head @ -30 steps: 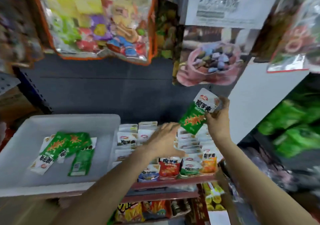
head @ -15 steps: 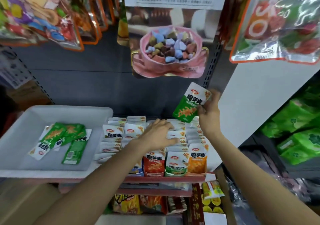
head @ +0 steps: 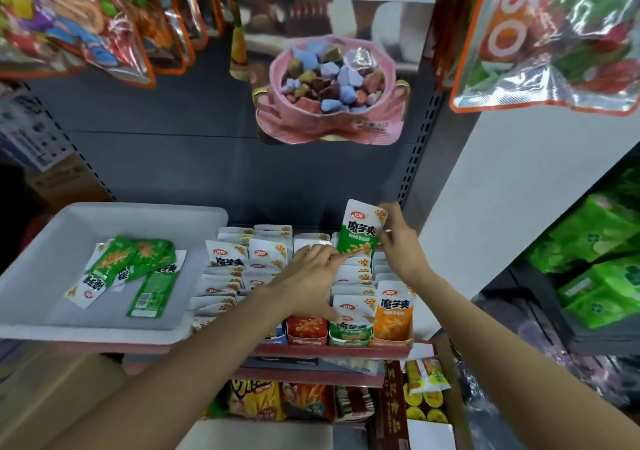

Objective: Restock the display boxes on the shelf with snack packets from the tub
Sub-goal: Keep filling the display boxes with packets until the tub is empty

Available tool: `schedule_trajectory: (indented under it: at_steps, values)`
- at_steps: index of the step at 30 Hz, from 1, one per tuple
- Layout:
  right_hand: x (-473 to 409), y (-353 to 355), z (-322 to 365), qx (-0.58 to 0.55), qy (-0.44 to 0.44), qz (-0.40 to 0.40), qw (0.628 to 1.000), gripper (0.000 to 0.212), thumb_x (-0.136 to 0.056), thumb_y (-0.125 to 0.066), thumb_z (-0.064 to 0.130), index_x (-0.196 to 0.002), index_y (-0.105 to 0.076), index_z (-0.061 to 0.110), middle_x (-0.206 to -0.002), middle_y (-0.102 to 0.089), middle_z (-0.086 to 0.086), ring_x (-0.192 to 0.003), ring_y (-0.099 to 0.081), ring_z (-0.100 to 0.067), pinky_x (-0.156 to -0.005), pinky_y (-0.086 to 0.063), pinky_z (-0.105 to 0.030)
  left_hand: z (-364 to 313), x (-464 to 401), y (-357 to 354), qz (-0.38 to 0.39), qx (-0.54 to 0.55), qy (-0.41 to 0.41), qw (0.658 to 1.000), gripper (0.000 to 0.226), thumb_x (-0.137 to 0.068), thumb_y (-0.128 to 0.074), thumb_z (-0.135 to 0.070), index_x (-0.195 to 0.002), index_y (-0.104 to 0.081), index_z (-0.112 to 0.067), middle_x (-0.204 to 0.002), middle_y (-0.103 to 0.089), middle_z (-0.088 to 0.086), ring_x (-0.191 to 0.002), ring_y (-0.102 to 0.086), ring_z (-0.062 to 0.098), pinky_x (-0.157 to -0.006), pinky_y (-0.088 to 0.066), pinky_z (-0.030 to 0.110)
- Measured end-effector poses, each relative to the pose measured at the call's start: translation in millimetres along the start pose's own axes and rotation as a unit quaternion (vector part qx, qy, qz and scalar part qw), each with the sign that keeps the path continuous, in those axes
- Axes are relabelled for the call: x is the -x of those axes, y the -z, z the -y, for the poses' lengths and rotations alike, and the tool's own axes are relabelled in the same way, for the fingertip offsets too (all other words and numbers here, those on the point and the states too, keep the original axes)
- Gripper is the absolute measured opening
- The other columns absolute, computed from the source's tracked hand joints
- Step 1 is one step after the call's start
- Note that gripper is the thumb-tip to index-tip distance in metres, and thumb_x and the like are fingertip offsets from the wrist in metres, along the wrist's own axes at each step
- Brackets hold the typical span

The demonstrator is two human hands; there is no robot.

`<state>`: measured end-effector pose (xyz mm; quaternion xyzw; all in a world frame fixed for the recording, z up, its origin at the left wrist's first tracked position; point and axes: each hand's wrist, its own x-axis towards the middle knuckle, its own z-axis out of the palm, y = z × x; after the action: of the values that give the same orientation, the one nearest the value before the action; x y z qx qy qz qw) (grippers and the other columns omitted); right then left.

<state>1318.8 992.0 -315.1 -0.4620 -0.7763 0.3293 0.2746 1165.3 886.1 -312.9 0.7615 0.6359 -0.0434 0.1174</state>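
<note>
Right hand point(head: 398, 241) pinching green packet point(head: 358, 229); left hand point(head: 311, 276) spread, parting row beneath. I judge: slot it in next.

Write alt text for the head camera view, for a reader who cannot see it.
A person's right hand holds a green snack packet upright over rows of packets in display boxes on a shelf, while the left hand rests on those rows. A white tub on the left holds a few more green packets.

tub point(head: 207, 221) on shelf point(head: 332, 350), left of display boxes point(head: 349, 337) | loose packets point(head: 138, 269) in tub
</note>
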Motion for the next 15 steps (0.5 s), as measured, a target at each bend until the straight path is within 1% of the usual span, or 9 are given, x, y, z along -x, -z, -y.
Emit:
schedule_trajectory:
  at_steps: [2,3,5,6,10,12,15]
  values:
    - [-1.9,1.6,1.2,0.009,0.003,0.002,1.0,0.019,-0.099,-0.042,0.01,-0.118,-0.042,0.01,-0.101,-0.066,-0.011,-0.084,-0.064,-0.028,-0.073,-0.054,-0.04,0.5,1.4,-2.0,-0.014,0.007,-0.001,1.0,0.104,-0.07,-0.069,-0.059,-0.149,-0.014,-0.019,-0.144,-0.024,0.001,-0.134,-0.019,0.021,-0.113,-0.015,0.036]
    - [-3.6,2.2,2.0,0.012,0.005,-0.001,1.0,0.017,-0.1,-0.041,0.012,-0.116,-0.044,0.009,-0.098,-0.065,-0.011,-0.081,-0.062,-0.027,-0.07,-0.052,-0.037,0.8,2.3,-2.7,-0.019,0.009,-0.002,1.0,0.103,-0.07,-0.069,-0.059,-0.149,-0.015,-0.019,-0.144,-0.025,0.001,-0.133,-0.019,0.021,-0.113,-0.014,0.036]
    - [-6.3,2.9,4.7,0.039,0.008,0.001,0.999,0.016,-0.1,-0.041,0.012,-0.113,-0.046,0.006,-0.092,-0.062,-0.007,-0.077,-0.057,-0.024,-0.063,-0.04,-0.028,1.3,4.3,-3.5,-0.029,0.012,-0.001,1.0,0.101,-0.071,-0.069,-0.059,-0.148,-0.017,-0.021,-0.142,-0.026,0.002,-0.132,-0.02,0.021,-0.112,-0.014,0.036]
    - [-7.6,2.2,6.1,0.06,0.012,0.012,0.998,0.016,-0.1,-0.041,0.011,-0.113,-0.048,0.005,-0.09,-0.061,-0.007,-0.077,-0.056,-0.024,-0.063,-0.037,-0.026,1.9,5.1,-3.7,-0.032,0.015,0.001,0.999,0.1,-0.071,-0.069,-0.058,-0.148,-0.017,-0.022,-0.141,-0.026,0.002,-0.131,-0.02,0.021,-0.111,-0.014,0.036]
    - [-12.6,-6.9,3.1,0.196,0.017,0.1,0.975,0.024,-0.098,-0.039,0.007,-0.118,-0.051,0.002,-0.099,-0.065,-0.022,-0.09,-0.061,-0.038,-0.071,-0.04,-0.032,3.6,6.3,-3.5,-0.025,0.018,0.013,0.999,0.103,-0.072,-0.068,-0.059,-0.149,-0.011,-0.022,-0.143,-0.024,0.002,-0.133,-0.019,0.021,-0.113,-0.013,0.037]
    - [-15.4,-8.5,2.7,0.208,0.005,0.094,0.974,0.023,-0.097,-0.042,0.007,-0.115,-0.055,0.003,-0.101,-0.066,-0.022,-0.093,-0.061,-0.038,-0.072,-0.04,-0.031,3.9,6.5,-3.0,-0.021,0.021,0.017,0.999,0.104,-0.072,-0.068,-0.059,-0.15,-0.009,-0.021,-0.144,-0.023,0.002,-0.134,-0.018,0.022,-0.113,-0.013,0.037]
    - [-16.6,-7.9,6.2,0.16,0.025,0.04,0.986,0.022,-0.095,-0.047,0.007,-0.11,-0.063,0.006,-0.107,-0.069,-0.012,-0.097,-0.064,-0.03,-0.075,-0.04,-0.022,5.2,7.6,-3.5,-0.018,0.028,0.015,0.999,0.106,-0.072,-0.067,-0.06,-0.15,-0.008,-0.02,-0.147,-0.022,0.002,-0.135,-0.017,0.022,-0.114,-0.012,0.037]
